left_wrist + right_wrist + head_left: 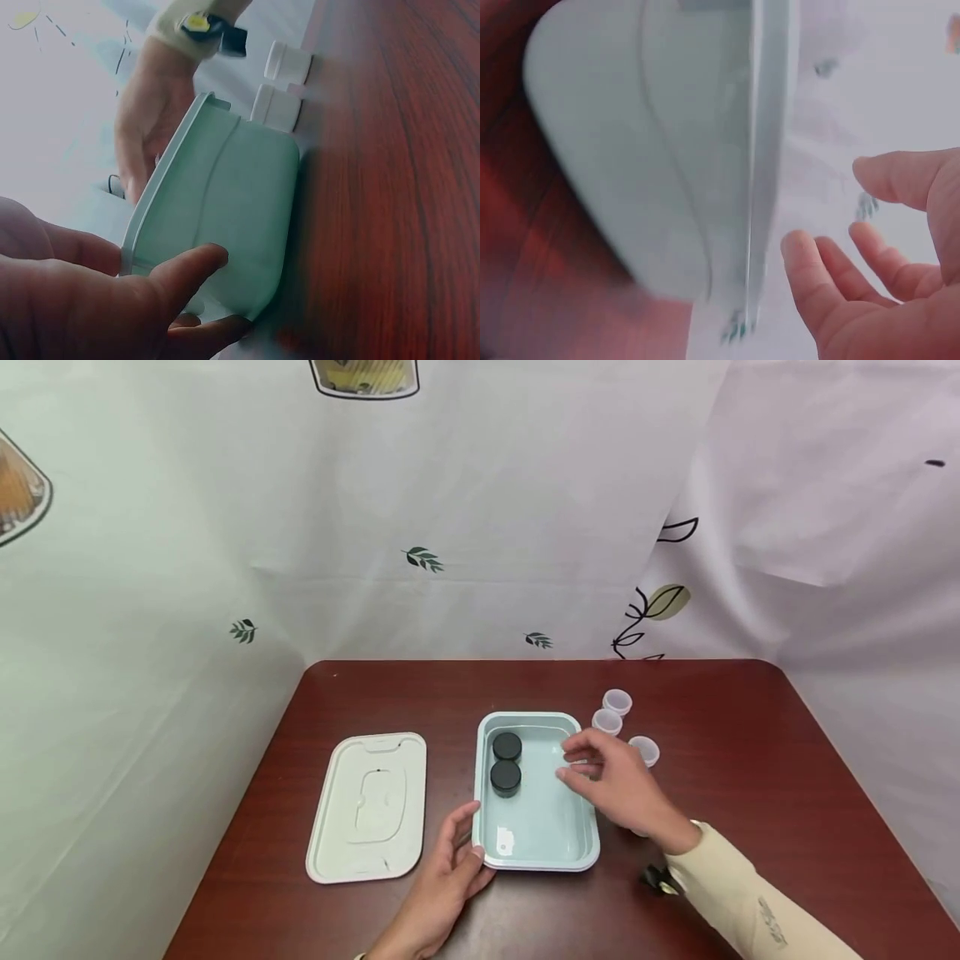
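Observation:
A pale blue-green plastic tub (551, 852) stands on the table, with two round black-lidded jars (506, 777) inside along its left wall. My left hand (450, 868) holds the tub at its front left corner. In the left wrist view its fingers (202, 262) lie against the outer wall of the tub (232, 195). Over the tub's right rim hovers my right hand (615, 781), fingers apart and slightly bent. Nothing sits between the thumb and fingers of that hand (885, 262) in the right wrist view.
To the left lies a flat white lid (337, 818). Several small translucent cups (617, 702) stand right of the tub, some near my right hand; two white cups (276, 109) show in the left wrist view. The dark red table (750, 760) ends at a printed cloth backdrop (480, 510).

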A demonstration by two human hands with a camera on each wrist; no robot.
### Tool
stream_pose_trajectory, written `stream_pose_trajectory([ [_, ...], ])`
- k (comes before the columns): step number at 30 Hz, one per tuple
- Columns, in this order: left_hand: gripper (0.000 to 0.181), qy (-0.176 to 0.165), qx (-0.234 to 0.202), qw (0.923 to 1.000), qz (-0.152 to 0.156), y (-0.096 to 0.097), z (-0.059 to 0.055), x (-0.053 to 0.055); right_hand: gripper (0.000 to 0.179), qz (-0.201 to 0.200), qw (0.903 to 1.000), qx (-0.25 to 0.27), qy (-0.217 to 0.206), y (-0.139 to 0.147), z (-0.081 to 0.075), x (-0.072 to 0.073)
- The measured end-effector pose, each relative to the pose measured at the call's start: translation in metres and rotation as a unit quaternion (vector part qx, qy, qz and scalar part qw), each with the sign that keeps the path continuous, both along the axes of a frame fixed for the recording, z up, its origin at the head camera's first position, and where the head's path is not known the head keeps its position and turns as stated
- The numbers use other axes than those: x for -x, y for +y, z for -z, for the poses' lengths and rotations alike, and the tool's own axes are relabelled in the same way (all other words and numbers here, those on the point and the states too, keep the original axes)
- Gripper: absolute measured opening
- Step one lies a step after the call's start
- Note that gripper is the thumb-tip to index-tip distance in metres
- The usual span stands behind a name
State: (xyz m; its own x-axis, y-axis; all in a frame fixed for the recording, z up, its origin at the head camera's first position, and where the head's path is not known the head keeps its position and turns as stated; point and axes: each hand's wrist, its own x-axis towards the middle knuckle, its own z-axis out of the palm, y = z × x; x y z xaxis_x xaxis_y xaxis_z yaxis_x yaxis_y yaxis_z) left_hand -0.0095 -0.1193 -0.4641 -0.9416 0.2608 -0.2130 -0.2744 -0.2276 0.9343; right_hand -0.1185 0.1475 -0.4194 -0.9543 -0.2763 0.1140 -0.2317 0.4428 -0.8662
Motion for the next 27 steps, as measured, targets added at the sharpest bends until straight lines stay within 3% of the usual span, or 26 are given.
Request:
stream_pose_trajectory([
  [4, 0.06, -0.003, -0.002, 1.0, -0.002, 0.0, 0.0, 0.001, 0.033, 0.028, 0.9994, 0.013, -0.017, 0.035, -0.003, -0.012],
  [11, 0.06, -0.008, -0.006, 1.0, -0.001, 0.001, 0.001, 0.001, 0.038, 0.068, 0.9971, 0.033, 0.007, 0.091, 0.005, -0.037],
  [15, 0.06, -0.008, -0.005, 1.0, -0.001, 0.0, 0.002, 0.0, 0.038, 0.112, 0.9932, 0.018, 0.024, 0.115, 0.012, -0.05],
  [20, 0.06, -0.006, -0.002, 1.0, 0.005, 0.0, 0.003, 0.001, 0.041, 0.164, 0.9863, 0.006, 0.019, 0.135, 0.02, -0.063],
  [27, 0.061, -0.009, 0.006, 0.9999, 0.006, -0.001, 0.001, 0.002, 0.046, 0.169, 0.9855, -0.003, -0.012, 0.145, 0.033, -0.067],
])
